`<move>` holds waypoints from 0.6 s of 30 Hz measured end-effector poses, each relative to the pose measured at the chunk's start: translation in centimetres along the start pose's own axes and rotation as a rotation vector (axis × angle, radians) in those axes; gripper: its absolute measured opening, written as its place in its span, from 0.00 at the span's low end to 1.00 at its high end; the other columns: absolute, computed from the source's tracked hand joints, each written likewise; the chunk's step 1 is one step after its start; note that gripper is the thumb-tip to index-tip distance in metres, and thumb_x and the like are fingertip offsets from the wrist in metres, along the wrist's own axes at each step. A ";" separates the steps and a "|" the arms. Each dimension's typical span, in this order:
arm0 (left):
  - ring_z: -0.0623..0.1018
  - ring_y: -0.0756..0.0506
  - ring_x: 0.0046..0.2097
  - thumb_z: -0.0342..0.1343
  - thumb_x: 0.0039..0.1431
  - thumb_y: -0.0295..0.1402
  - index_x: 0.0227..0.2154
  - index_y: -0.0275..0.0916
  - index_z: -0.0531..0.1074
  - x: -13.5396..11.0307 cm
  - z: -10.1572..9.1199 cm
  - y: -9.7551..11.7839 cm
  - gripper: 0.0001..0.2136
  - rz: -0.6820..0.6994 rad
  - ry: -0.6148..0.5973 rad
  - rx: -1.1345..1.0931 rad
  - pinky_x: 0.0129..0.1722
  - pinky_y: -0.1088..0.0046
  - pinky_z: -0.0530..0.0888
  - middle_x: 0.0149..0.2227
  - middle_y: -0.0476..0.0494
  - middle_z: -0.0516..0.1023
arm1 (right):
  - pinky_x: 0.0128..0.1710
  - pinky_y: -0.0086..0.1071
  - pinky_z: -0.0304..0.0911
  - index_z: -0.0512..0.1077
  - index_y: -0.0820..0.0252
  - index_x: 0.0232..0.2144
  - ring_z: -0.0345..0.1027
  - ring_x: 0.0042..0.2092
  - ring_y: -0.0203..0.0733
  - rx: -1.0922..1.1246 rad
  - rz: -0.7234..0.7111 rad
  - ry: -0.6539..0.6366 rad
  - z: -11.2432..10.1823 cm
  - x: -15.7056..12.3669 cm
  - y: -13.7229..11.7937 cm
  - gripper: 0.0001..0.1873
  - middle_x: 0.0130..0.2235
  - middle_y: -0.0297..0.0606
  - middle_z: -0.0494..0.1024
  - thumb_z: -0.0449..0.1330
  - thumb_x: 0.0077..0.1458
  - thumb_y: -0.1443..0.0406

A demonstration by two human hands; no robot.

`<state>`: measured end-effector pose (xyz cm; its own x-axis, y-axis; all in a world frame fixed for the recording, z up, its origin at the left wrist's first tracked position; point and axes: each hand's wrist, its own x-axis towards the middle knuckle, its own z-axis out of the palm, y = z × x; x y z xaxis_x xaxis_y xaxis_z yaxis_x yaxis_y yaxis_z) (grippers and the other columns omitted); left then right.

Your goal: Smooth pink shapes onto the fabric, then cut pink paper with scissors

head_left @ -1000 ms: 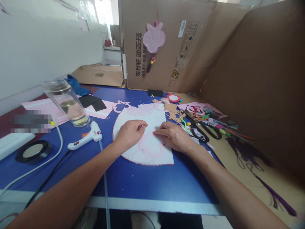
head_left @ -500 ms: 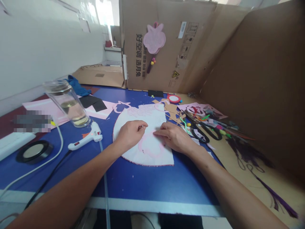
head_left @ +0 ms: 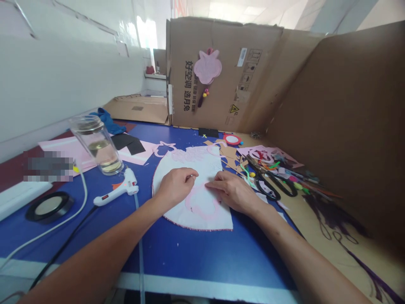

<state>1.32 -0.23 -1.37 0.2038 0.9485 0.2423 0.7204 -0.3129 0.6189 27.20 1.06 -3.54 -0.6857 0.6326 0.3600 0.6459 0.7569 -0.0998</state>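
A white fan-shaped fabric piece (head_left: 207, 213) with a pink outline shape (head_left: 202, 202) lies on the blue table (head_left: 196, 253). My left hand (head_left: 175, 185) rests on the fabric with its fingers curled and the fingertips pinched together at the pink shape's upper edge. What they pinch is too small to name. My right hand (head_left: 232, 192) lies flat on the fabric just to the right, fingers stretched toward the left hand and pressing the pink shape down.
A white glue gun (head_left: 117, 192) lies left of the fabric, its cord trailing off the front edge. Behind it stands a glass jar (head_left: 98, 145) with liquid. A tape roll (head_left: 49, 207) sits far left. Black scissors (head_left: 272, 183) and craft scraps lie right. Cardboard walls (head_left: 341, 109) enclose the back and right.
Both hands keep their place on the fabric. The view has tilted up slightly, so everything sits a little lower in the picture.
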 end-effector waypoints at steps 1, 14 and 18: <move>0.87 0.40 0.43 0.56 0.68 0.27 0.45 0.45 0.88 0.0 0.0 0.0 0.15 -0.001 0.000 0.002 0.42 0.64 0.78 0.43 0.46 0.91 | 0.41 0.36 0.61 0.89 0.52 0.50 0.72 0.41 0.45 0.000 0.000 0.000 0.0 0.0 0.0 0.24 0.40 0.41 0.80 0.63 0.61 0.80; 0.88 0.40 0.45 0.57 0.68 0.26 0.46 0.45 0.88 0.0 -0.1 0.2 0.15 -0.013 -0.006 -0.001 0.45 0.64 0.78 0.45 0.46 0.92 | 0.41 0.36 0.61 0.89 0.54 0.49 0.72 0.41 0.46 0.011 -0.007 0.001 0.1 0.0 0.1 0.26 0.40 0.41 0.80 0.64 0.58 0.82; 0.88 0.40 0.43 0.57 0.68 0.25 0.46 0.44 0.88 0.0 -0.1 0.3 0.15 -0.020 -0.008 -0.002 0.43 0.65 0.78 0.44 0.46 0.92 | 0.41 0.36 0.61 0.89 0.52 0.50 0.72 0.41 0.45 0.002 -0.006 0.007 0.0 -0.1 0.0 0.27 0.39 0.40 0.80 0.63 0.56 0.82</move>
<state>1.46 -0.34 -1.17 0.1944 0.9550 0.2238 0.7234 -0.2937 0.6248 27.25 1.07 -3.60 -0.6871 0.6272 0.3668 0.6415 0.7607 -0.0991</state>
